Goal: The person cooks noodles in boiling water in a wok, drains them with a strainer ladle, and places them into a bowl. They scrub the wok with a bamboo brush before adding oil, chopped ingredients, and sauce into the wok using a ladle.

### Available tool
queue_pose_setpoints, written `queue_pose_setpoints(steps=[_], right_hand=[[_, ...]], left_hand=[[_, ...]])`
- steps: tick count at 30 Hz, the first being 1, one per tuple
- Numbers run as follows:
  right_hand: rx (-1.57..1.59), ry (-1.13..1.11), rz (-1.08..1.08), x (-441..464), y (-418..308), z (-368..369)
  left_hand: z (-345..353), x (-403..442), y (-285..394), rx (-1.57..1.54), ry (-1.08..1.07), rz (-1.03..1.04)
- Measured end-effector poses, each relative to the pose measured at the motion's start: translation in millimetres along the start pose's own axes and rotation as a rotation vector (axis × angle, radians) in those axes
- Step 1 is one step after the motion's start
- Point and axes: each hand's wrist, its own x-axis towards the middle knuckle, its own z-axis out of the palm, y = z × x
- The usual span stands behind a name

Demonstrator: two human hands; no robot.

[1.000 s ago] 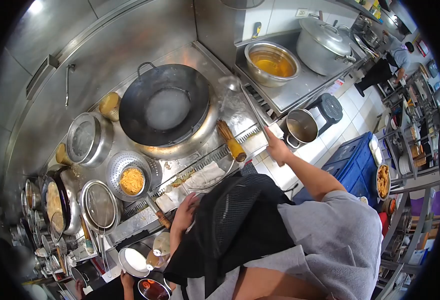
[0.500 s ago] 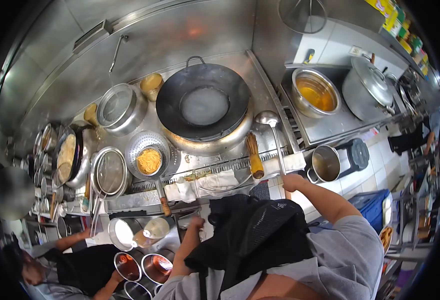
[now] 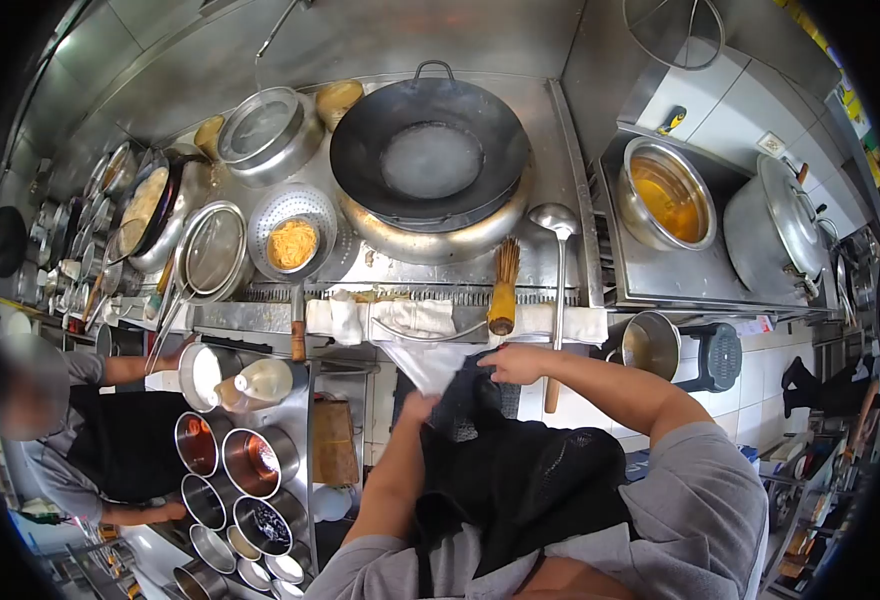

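In the head view, my left hand (image 3: 421, 407) is closed around the lower end of a white cloth (image 3: 434, 368), which stretches up toward the stove's front edge. My right hand (image 3: 513, 363) is just right of the cloth, its fingers partly extended and nothing visible in them. A ladle (image 3: 557, 222) lies over the stove edge, its wooden handle end hanging down behind my right forearm. Above my hands, a bamboo brush (image 3: 503, 300) rests on the edge. A black wok (image 3: 490, 120) with cloudy liquid sits on the burner.
A perforated strainer (image 3: 261, 212) holds yellow strips left of the wok. Mesh sieves (image 3: 215, 252) stand beside it. On the right are a bowl of amber liquid (image 3: 698, 240) and a lidded pot (image 3: 760, 240). A co-worker (image 3: 120, 425) stands left, by several sauce containers (image 3: 197, 446).
My right hand has let go of the ladle handle and moved left. My left hand has risen and now holds the white cloth. The view has shifted, showing more containers at lower left.
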Motion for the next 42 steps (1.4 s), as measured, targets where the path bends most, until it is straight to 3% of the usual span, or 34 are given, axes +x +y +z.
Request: queue_pose_setpoints(steps=[1,3,6,8,9,11,13,15,17,18,19,21,22,24,25,27,28,29,30,31,33,36,39,41,42], right_hand=[[0.072,-0.017,-0.026,-1.1,0.5,7.3],[0.063,-0.029,0.001,-7.0,-5.6,18.0],[0.210,-0.153,0.167,-4.4,-9.8,43.2],[0.220,-0.143,0.129,7.0,-10.6,71.9],[0.223,-0.136,0.091,13.0,-10.5,90.7],[0.153,-0.161,0.000,25.3,-24.0,123.7],[0.224,-0.042,-0.152,30.8,-45.4,158.3],[0.299,-0.024,-0.117,38.9,-62.5,184.1],[0.426,0.234,-0.134,63.2,-44.3,217.0],[0.517,0.186,-0.116,44.5,-67.5,180.6],[0.638,0.289,-0.044,36.4,-73.2,172.6],[1.008,0.356,0.109,16.5,-97.2,144.8],[1.006,0.374,0.109,5.5,-113.5,131.0],[1.069,0.399,0.075,-10.5,-146.2,110.0],[1.040,0.301,0.017,-12.4,-156.7,106.4],[0.962,0.179,-0.073,-3.7,-174.9,105.6],[0.721,0.304,-0.198,6.1,-176.2,104.8],[0.475,0.415,-0.310,12.9,-178.1,106.1],[0.522,0.610,-0.341,17.8,-183.7,116.2],[0.526,0.610,-0.337,25.0,-179.7,117.4],[0.093,0.909,-0.473,44.3,-163.0,120.9],[0.245,0.924,-0.508,58.1,-167.0,94.2],[0.437,0.883,-0.526,72.4,-155.8,82.5],[0.070,0.799,-0.129,110.2,-110.1,85.5],[-0.115,0.813,-0.086,108.3,-96.5,85.9]], left_hand=[[11.2,10.6,-54.4,0.210,0.020,0.017],[18.0,-7.2,-118.9,0.893,-0.202,0.040],[-3.0,-118.7,-119.4,0.722,-0.088,-0.072],[-10.7,-150.9,-116.3,0.833,0.119,0.035],[-11.7,-150.5,-119.1,0.832,0.108,0.025],[-16.2,-136.0,-116.2,0.432,-0.055,0.149],[-11.0,-171.8,-38.3,0.060,-0.058,0.096],[16.4,-172.3,-8.3,-0.637,-0.135,0.247],[20.8,-211.3,51.9,-0.655,-0.195,0.345],[13.1,-215.9,63.5,-0.544,-0.267,0.400],[1.3,-230.6,76.4,-0.534,-0.276,0.419],[-29.6,-261.2,96.8,-0.759,-0.359,0.414],[-44.5,-248.9,87.3,-0.705,-0.367,0.473],[-63.9,-220.4,67.3,-0.782,-0.164,0.381],[-63.2,-191.3,48.4,-0.846,-0.010,0.286],[-48.4,-122.7,4.2,-0.893,-0.121,0.247],[-34.9,-105.6,-5.7,-0.883,-0.333,0.546],[-21.1,-104.8,7.5,-1.120,-0.565,0.572],[-12.2,-102.6,21.2,-1.255,-0.659,0.597],[-4.4,-100.2,34.8,-1.359,-0.651,0.653],[4.4,-89.5,59.4,-1.524,-0.536,0.784],[8.9,-69.5,80.0,-1.630,-0.354,0.908],[11.5,-97.8,104.0,-1.596,-0.291,0.735],[8.3,-165.4,140.0,-1.542,-0.243,0.443],[6.5,-202.9,175.0,-1.411,-0.123,0.318]])
